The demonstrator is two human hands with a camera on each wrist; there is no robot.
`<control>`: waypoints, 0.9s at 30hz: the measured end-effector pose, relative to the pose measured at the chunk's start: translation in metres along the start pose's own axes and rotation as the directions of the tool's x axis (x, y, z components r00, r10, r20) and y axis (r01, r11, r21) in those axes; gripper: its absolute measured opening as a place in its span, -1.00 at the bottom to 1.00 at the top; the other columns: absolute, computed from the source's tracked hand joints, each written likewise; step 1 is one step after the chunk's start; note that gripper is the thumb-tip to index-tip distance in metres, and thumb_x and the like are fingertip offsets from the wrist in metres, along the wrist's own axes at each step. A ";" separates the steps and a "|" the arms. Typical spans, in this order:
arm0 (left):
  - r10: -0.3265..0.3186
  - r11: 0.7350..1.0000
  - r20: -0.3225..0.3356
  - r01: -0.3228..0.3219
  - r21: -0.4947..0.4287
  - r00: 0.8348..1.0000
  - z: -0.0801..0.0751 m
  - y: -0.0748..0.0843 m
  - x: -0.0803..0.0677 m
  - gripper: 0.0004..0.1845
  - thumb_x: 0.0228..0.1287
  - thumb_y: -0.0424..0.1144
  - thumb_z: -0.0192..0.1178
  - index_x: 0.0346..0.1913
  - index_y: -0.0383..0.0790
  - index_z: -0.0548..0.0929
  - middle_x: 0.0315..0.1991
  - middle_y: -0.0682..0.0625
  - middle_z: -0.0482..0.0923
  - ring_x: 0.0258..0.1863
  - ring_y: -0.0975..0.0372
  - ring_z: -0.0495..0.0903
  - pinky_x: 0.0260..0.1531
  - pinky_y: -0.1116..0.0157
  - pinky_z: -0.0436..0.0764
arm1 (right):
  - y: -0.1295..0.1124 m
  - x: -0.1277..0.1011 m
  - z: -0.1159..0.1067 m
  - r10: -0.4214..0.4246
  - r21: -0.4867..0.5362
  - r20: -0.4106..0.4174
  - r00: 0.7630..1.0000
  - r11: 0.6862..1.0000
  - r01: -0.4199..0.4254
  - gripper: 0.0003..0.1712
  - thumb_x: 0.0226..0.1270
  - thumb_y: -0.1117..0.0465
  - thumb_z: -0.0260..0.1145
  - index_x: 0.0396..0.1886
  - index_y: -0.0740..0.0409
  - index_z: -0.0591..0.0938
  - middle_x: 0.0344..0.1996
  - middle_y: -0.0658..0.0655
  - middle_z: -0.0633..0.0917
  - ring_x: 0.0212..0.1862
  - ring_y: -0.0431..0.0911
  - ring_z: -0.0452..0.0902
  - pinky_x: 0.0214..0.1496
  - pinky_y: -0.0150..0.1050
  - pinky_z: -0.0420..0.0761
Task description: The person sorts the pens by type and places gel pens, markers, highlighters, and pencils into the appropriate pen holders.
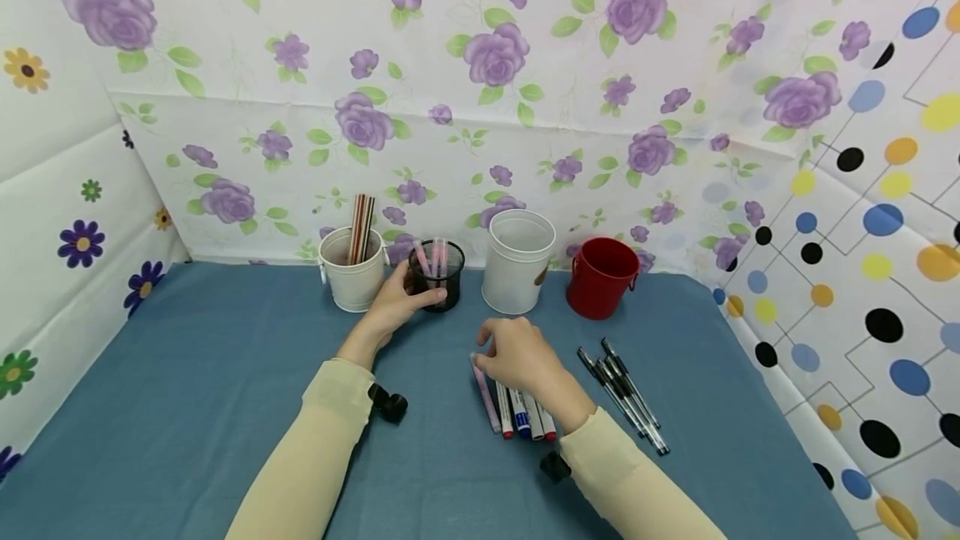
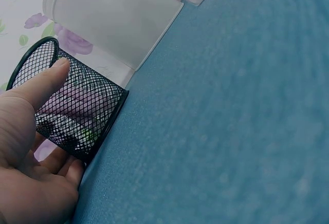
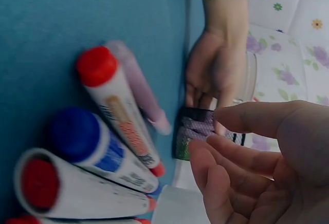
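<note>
My left hand point(image 1: 392, 305) grips a black mesh pen holder point(image 1: 448, 290), thumb on its near side and fingers around its left. Pink pens point(image 1: 433, 255) stand in the holder. In the left wrist view the mesh holder point(image 2: 85, 106) stands upright on the cloth. My right hand point(image 1: 519, 352) hovers over a pale pink pen point(image 1: 487, 400), fingers loosely bent and nothing between them. The right wrist view has this pink pen point(image 3: 138, 82) lying on the cloth beside a red-capped marker point(image 3: 121, 113) and a blue-capped marker point(image 3: 97, 139).
Left of the mesh holder stands a white bucket point(image 1: 351, 283) with striped sticks point(image 1: 362, 227). A taller white container point(image 1: 512, 273) and a red bucket point(image 1: 596, 282) are to its right. Several black-and-clear pens point(image 1: 624, 397) lie at right on the blue cloth point(image 1: 187, 407). Patterned cloth hangs behind.
</note>
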State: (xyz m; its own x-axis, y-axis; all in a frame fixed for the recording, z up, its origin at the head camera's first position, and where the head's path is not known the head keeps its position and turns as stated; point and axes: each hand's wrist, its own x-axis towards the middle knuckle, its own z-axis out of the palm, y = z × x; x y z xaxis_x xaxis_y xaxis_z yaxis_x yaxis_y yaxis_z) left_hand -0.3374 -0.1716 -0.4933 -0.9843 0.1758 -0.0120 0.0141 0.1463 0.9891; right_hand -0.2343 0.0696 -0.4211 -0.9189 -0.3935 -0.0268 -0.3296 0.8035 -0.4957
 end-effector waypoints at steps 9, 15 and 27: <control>-0.007 1.000 0.009 0.007 0.003 1.000 -0.001 0.000 -0.001 0.06 0.40 -0.08 0.47 0.74 -0.06 0.00 0.62 -0.27 0.19 0.63 -0.11 0.17 0.56 -0.12 0.26 | 0.005 -0.005 0.015 0.003 -0.037 0.015 1.000 0.999 -0.003 -0.85 0.41 0.21 0.51 -0.14 0.18 0.76 -0.54 -0.01 0.62 -0.57 -0.17 0.51 -0.49 -0.26 0.53; -0.025 1.000 0.026 0.025 -0.010 0.999 -0.001 0.006 -0.002 0.01 0.44 -0.18 0.43 0.73 -0.15 0.00 0.60 -0.32 0.20 0.62 -0.15 0.18 0.55 -0.14 0.26 | 0.004 -0.004 0.020 0.031 -0.068 0.009 0.999 0.997 -0.030 -0.77 0.31 0.23 0.58 -0.09 0.19 0.78 -0.47 0.04 0.68 -0.52 -0.16 0.52 -0.47 -0.26 0.57; -0.027 0.999 0.033 0.027 -0.019 0.999 0.002 0.033 -0.021 -0.01 0.44 -0.23 0.41 0.72 -0.21 0.00 0.60 -0.35 0.19 0.62 -0.16 0.17 0.55 -0.14 0.26 | -0.005 0.001 0.027 0.039 -0.180 0.020 0.999 0.983 -0.035 -0.84 0.27 0.21 0.59 -0.40 0.12 0.75 -0.52 0.03 0.65 -0.52 -0.16 0.53 -0.39 -0.19 0.64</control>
State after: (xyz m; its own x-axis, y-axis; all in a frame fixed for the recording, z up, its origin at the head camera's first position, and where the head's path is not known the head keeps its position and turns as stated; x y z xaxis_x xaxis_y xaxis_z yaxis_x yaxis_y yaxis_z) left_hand -0.3160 -0.1685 -0.4602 -0.9780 0.2041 -0.0432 -0.0162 0.1322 0.9911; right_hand -0.2275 0.0537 -0.4419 -0.9267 -0.3705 -0.0634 -0.3309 0.8841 -0.3301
